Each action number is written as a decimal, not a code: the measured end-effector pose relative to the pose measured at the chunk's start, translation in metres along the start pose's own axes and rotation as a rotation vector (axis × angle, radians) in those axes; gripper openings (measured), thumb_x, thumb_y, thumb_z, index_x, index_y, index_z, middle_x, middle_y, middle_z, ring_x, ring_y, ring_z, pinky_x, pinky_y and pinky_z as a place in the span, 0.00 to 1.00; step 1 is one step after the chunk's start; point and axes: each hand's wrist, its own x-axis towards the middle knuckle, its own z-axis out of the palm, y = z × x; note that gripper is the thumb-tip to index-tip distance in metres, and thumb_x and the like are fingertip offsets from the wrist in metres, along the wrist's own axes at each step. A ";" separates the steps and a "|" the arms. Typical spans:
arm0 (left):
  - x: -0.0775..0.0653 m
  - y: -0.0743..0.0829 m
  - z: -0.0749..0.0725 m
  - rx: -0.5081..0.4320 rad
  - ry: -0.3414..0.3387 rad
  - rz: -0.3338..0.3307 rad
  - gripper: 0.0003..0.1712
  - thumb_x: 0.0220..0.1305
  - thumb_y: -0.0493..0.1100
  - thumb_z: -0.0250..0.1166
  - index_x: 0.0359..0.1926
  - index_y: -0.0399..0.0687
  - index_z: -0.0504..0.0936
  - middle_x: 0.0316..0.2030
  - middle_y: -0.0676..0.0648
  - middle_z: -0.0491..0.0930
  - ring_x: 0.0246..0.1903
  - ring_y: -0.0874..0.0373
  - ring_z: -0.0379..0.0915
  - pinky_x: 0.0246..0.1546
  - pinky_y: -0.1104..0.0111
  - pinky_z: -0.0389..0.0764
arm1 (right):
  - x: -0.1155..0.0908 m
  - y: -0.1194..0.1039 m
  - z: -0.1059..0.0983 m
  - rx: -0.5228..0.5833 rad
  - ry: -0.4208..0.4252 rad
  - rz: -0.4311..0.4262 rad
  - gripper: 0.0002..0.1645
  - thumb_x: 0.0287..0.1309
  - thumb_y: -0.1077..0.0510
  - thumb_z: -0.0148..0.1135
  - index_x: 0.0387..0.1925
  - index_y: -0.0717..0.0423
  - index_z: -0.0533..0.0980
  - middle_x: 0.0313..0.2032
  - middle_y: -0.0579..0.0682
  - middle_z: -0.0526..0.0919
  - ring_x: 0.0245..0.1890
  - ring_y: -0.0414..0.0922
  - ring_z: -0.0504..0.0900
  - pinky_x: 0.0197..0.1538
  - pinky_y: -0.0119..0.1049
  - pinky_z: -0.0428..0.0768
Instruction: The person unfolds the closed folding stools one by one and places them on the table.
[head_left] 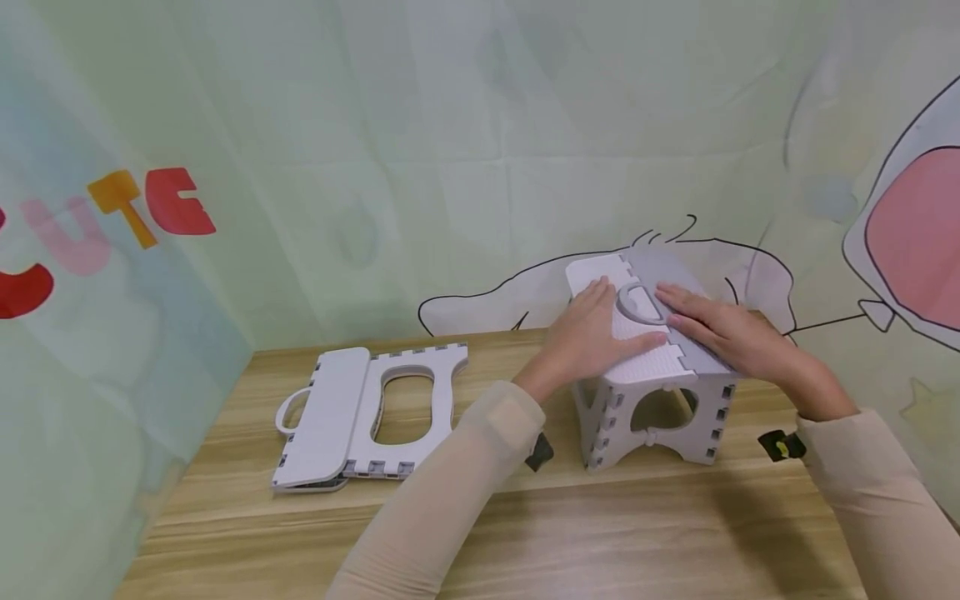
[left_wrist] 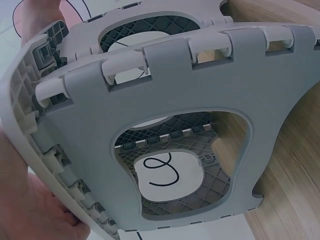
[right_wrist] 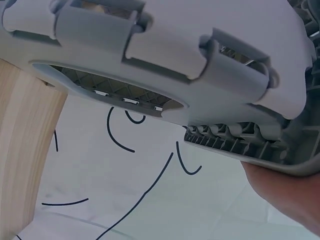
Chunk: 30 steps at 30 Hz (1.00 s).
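Observation:
A folding step stool stands upright on the right part of the table, its top one half white and one half grey. My left hand rests on the white half, fingers straight and thumb spread. On the grey half lies my right hand, fingers extended. Between the hands is the stool's carry handle, a grey loop at the middle of the top. The left wrist view shows a side panel with an oval opening and hinges. In the right wrist view, the hinged edge spans the upper part.
A second folding stool lies at the left on the wooden table, partly folded, with its loop handle pointing left. Behind the table hangs a printed cloth with letters and line drawings. A dark strap piece shows near each wrist.

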 end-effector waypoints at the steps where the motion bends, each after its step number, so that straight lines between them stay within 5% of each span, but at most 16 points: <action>1: 0.000 0.000 0.000 0.005 -0.004 -0.001 0.63 0.60 0.80 0.51 0.78 0.40 0.49 0.78 0.46 0.44 0.76 0.56 0.38 0.73 0.67 0.47 | 0.000 0.000 0.000 -0.004 0.001 -0.003 0.34 0.77 0.48 0.47 0.78 0.49 0.54 0.76 0.57 0.52 0.74 0.64 0.51 0.66 0.70 0.58; 30: 0.003 0.001 -0.005 0.051 -0.024 -0.017 0.62 0.59 0.82 0.50 0.78 0.41 0.52 0.78 0.47 0.48 0.76 0.57 0.41 0.73 0.65 0.51 | 0.000 -0.012 0.001 -0.078 0.031 -0.017 0.31 0.77 0.52 0.49 0.74 0.60 0.60 0.74 0.60 0.57 0.74 0.61 0.54 0.69 0.63 0.58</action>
